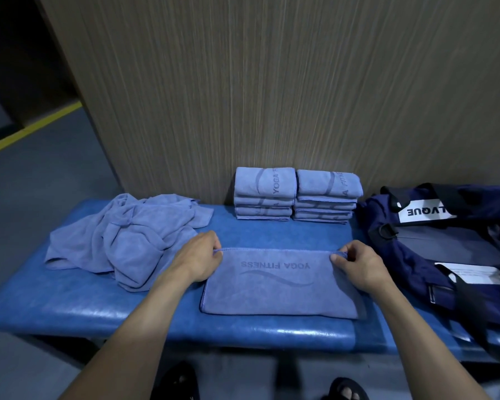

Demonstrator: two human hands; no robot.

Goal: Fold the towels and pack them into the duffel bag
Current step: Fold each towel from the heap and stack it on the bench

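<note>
Since the towel (280, 284) lying flat on the bench (84, 307) looks like thin, soft, light microfibre that will droop and crease wherever it is lifted, its corners are the sensible holds, and the left hand (198, 256) and right hand (358, 262) each pinch one far corner between thumb and curled fingers. Beyond it two stacks (296, 194) of folded towels sit against the wall, an unfolded heap (127, 235) lies to the left, and the bag (445, 243) rests on the right; whether anything is inside it cannot be told.
</note>
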